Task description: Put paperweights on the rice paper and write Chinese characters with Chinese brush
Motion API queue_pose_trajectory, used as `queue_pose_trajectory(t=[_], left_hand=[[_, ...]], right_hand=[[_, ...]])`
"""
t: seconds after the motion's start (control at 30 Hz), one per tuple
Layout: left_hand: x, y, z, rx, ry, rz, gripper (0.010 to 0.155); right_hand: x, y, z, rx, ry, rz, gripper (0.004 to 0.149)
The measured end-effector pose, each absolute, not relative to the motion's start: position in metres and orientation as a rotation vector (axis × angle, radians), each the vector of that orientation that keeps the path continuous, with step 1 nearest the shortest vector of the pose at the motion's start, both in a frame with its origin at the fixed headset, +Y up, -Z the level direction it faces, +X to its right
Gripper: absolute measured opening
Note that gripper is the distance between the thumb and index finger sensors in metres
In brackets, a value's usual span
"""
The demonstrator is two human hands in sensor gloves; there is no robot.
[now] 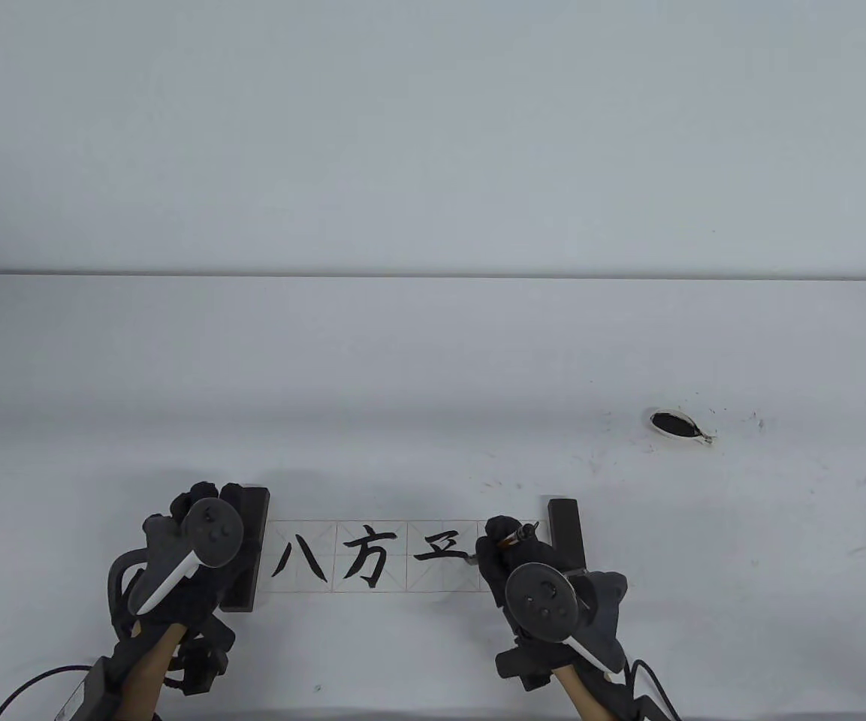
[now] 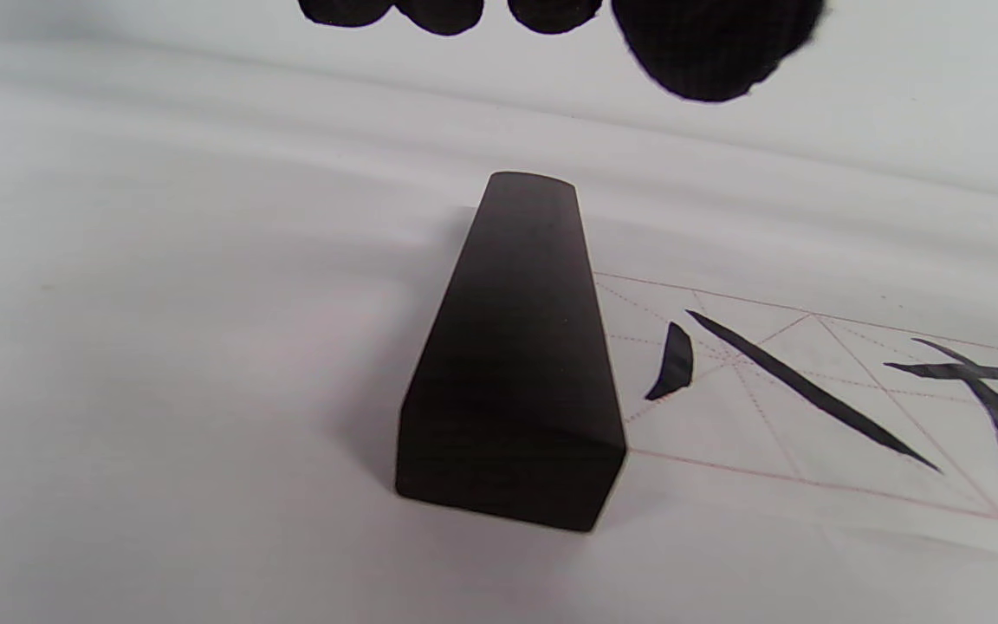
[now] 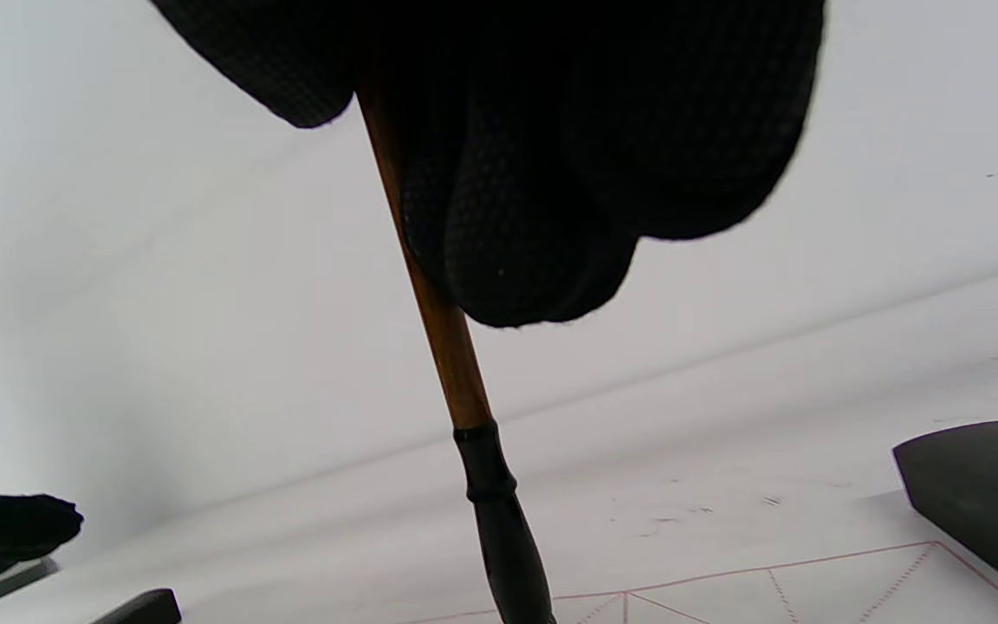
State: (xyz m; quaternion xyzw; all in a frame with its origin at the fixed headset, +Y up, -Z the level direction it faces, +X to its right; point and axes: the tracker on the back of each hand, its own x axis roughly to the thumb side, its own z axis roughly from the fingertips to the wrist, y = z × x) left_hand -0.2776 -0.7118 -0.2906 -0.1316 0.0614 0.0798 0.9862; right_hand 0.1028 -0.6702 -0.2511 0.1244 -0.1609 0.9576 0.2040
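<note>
A strip of gridded rice paper (image 1: pixel 433 582) lies near the front edge with two finished black characters and a third beside them. Dark block paperweights hold its ends: the left paperweight (image 1: pixel 248 548) (image 2: pixel 512 364) and the right paperweight (image 1: pixel 566 537) (image 3: pixel 984 485). My left hand (image 1: pixel 203 499) lies over the left block's far end with relaxed fingers; its fingertips (image 2: pixel 707 43) hang clear of the block. My right hand (image 1: pixel 504 533) grips the brush (image 3: pixel 443 329), whose black tip (image 1: pixel 470 557) meets the paper at the third character's bottom stroke.
A small white ink dish (image 1: pixel 677 424) with black ink sits to the back right, with ink specks on the table around it. Cables trail from both wrists at the front edge. The white table (image 1: pixel 402 375) ends at a pale wall behind.
</note>
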Motion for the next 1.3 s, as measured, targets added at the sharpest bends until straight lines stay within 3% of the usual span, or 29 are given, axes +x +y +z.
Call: queue_pose_trajectory(t=[0.13, 0.6, 1.2, 1.3], left_hand=[[-0.277, -0.712, -0.291, -0.265, 0.124, 0.160, 0.081], [-0.277, -0.712, -0.291, -0.264, 0.123, 0.160, 0.081], [-0.277, -0.713, -0.291, -0.273, 0.122, 0.160, 0.081], [-0.277, -0.713, -0.291, -0.273, 0.121, 0.159, 0.081]], right_hand=[[0.099, -0.673, -0.253, 0.366, -0.498, 2.595, 0.044], [0.090, -0.685, -0.264, 0.387, -0.389, 2.652, 0.045], [0.092, -0.674, -0.258, 0.439, -0.343, 2.615, 0.039], [0.095, -0.673, -0.256, 0.425, -0.417, 2.571, 0.039]])
